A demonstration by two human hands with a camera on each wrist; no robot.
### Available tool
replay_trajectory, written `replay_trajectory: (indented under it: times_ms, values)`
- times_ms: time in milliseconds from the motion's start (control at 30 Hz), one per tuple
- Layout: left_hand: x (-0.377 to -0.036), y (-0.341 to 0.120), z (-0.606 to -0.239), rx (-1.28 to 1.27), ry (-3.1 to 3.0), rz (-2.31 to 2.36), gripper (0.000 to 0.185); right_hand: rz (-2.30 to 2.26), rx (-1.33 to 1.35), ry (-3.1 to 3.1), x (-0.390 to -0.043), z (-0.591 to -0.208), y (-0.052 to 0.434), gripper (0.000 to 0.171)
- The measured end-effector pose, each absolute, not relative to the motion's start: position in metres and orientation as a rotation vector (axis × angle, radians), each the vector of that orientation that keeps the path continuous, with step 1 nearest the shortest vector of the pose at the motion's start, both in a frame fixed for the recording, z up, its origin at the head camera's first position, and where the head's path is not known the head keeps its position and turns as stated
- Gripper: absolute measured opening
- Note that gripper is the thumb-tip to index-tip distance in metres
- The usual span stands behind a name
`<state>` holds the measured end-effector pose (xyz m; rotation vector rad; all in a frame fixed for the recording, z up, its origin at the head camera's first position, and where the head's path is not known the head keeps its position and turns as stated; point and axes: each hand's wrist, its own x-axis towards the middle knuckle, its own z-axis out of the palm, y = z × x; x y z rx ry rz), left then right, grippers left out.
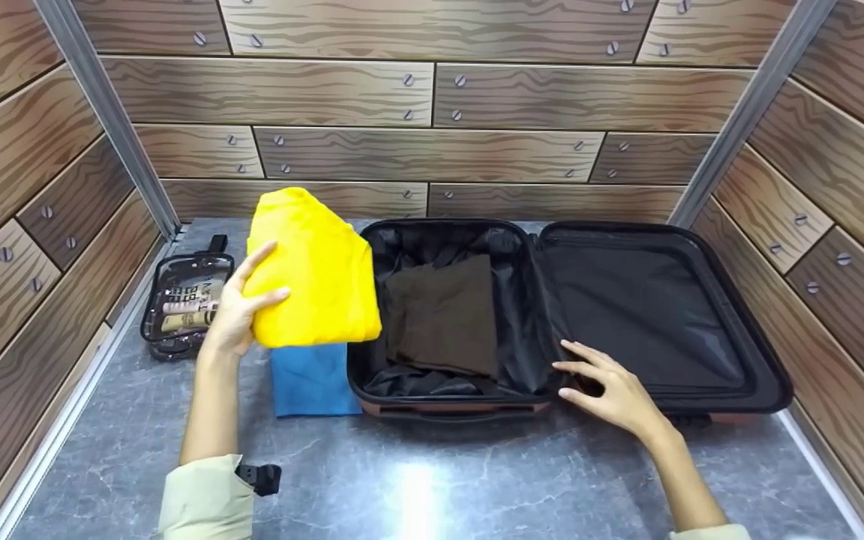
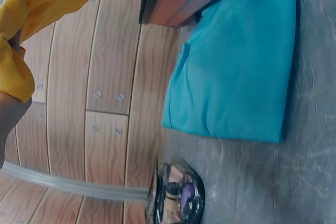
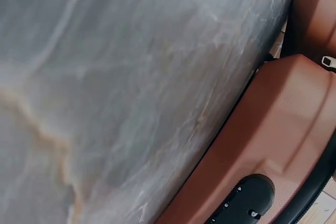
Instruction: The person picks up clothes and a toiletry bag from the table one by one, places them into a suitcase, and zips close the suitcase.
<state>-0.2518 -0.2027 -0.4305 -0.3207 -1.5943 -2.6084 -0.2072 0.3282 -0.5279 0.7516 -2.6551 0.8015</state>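
The yellow garment (image 1: 312, 270) is a bright, plain, folded piece of cloth, soft at the edges and bunched slightly at its top. It is lifted off the worktop (image 1: 417, 480), just left of the open suitcase (image 1: 766, 394) and over the far part of the blue folded cloth (image 1: 313, 381). The left hand (image 1: 241, 304) has its grip on the garment's left edge, thumb across the front and fingers curled behind, so the cloth is pinched between them; the left wrist view shows the yellow fabric (image 2: 39, 19) gathered against the hand.

The suitcase lies opened flat, with a reddish-brown shell (image 3: 273, 145) and black lining. Its left half holds one dark brown folded garment (image 1: 443, 315) lying on the crumpled lining. Its right half shows only a flat black zipped panel (image 1: 642, 307). The right hand (image 1: 612, 394) rests on the suitcase's near rim where the two halves meet, its grip spread, fingers straight and apart.

Left of the suitcase, beyond the yellow garment, stands a clear toiletry pouch (image 1: 183, 300) with black trim, holding small tubes and bottles. The blue cloth lies flat against the suitcase's left side.
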Motion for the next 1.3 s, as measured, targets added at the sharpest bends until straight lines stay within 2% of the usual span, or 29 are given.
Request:
replay_trajectory:
  times_ms: [1300]
  values:
    - [-0.278, -0.128, -0.45, -0.328, -1.537, -2.733, 0.064, 0.859, 0.738, -2.612, -0.207, -0.531, 0.327, 0.04]
